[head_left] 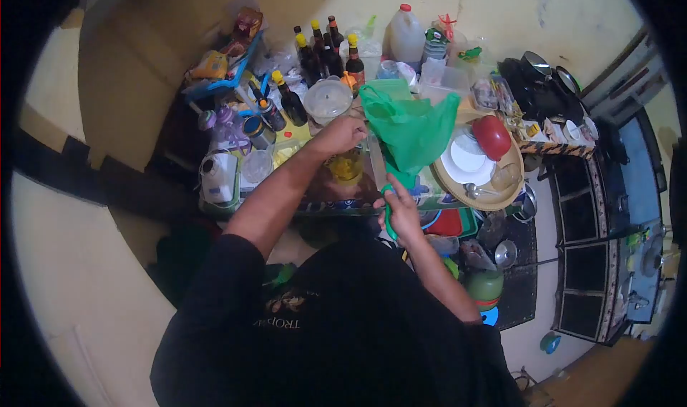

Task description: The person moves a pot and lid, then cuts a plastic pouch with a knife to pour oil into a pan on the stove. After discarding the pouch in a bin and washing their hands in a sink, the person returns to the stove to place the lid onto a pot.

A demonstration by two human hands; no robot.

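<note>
My right hand (402,210) is wrapped round the green handle of a knife (376,162), whose broad pale blade points away from me. Over the middle of the table is my left hand (342,136), fingers closed; what they hold, if anything, is too small to make out. Below it stands a clear bowl (346,169) with yellow contents. A green plastic bag (415,128) lies bunched just right of the blade. Beyond my left hand sits a round container with a translucent lid (328,99).
Several dark bottles with yellow caps (290,100) stand at the back left. To the right, a tan tray (504,196) holds white plates and a red bowl (491,137). A large jug (406,35) is by the wall. A white device (218,176) stands at the left edge.
</note>
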